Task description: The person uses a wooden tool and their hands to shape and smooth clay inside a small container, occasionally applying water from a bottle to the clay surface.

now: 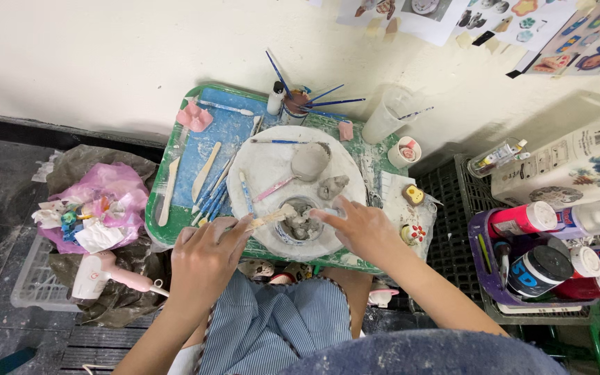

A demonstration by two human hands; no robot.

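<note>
1. Left hand (206, 260): grip closed on a flat wooden stick (272, 218), whose far end lies at the rim of a small bowl (300, 221).
2. Right hand (359, 229): fingers curl at the bowl's right edge, touching it; whether the grip holds anything, I cannot tell.
3. The bowl holds grey clay and sits at the near edge of a round white board (272, 167).
4. Also on the board: a grey clay cup (310, 161), a small clay lump (332, 186), a pink-handled tool (272, 187) and a blue brush (246, 193).
5. The board rests on a green tray (154, 215), which lies across the person's lap; wooden tools (205, 171) lie on its left side.
6. At the tray's far edge, a jar of brushes (294, 105) stands upright.
7. Left of the tray, a pink hair dryer (105, 274) lies beside a pink bag (105, 187).
8. Right of the tray, paint bottles (557, 236) stand in a purple basket (480, 243).
</note>
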